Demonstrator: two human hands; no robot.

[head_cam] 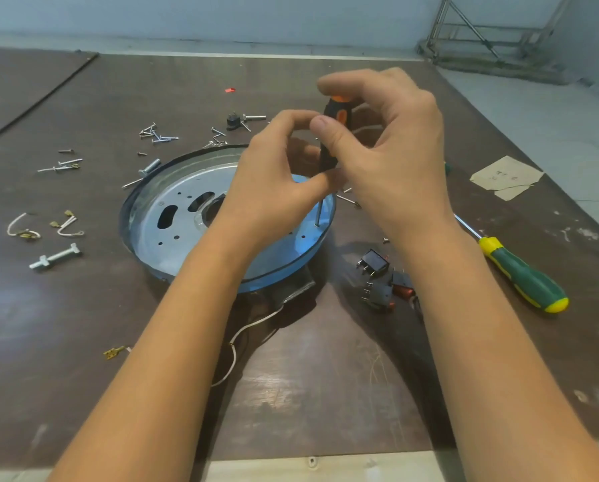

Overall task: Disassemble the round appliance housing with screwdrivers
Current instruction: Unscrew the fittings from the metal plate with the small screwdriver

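The round appliance housing [173, 217], a shallow blue dish with a silver metal plate inside, lies on the brown table [291, 394]. A black-and-orange screwdriver [332, 133] stands upright over its right side, the shaft tip resting on the plate near the rim. My right hand [388, 147] grips the handle from the right, thumb across it. My left hand [277, 182] pinches the lower handle from the left, fingers curled. The hands hide part of the plate's middle.
A green-and-yellow screwdriver [520, 273] lies at the right. Black switches [378, 273] sit by my right forearm. Loose screws [155, 133] lie behind the housing; wire pieces [44, 227] and a bolt [54, 257] lie at the left. A paper scrap [506, 177] is far right.
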